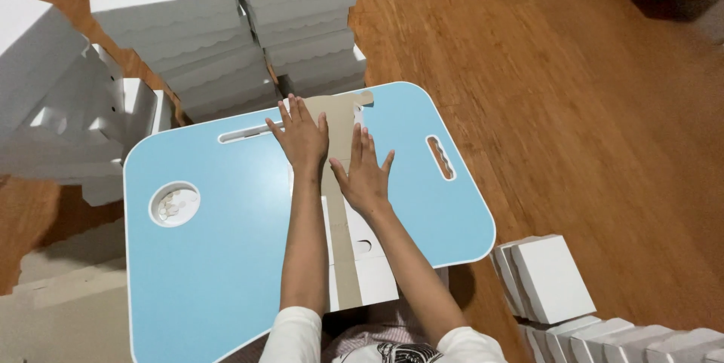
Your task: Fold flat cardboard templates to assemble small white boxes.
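Floor: wooden boards (573,69) surround you, open and bare to your right and ahead on the right.
Tabletop: your light blue tabletop (219,257) has rounded corners, a white rim, a long slot near the far edge, a handle cut-out (441,157) by the right edge and a round cup recess (174,203) on the left.
Left edge: folded white boxes (68,99) crowd it closely, so little room there.
Far edge: two tall stacks of white boxes (226,24) stand just behind it.
Right edge: small white boxes (550,276) sit on the floor near the front right corner.
Cardboard: a flat white and brown cardboard blank (351,257) lies down the middle of the tabletop, from the near edge to the far edge.
Left hand: your left hand (302,137) lies palm down on the blank, fingers spread, grip wide, holding nothing.
Right hand: your right hand (364,174) presses flat just beside it, fingers splayed, grip wide, forearms nearly parallel.
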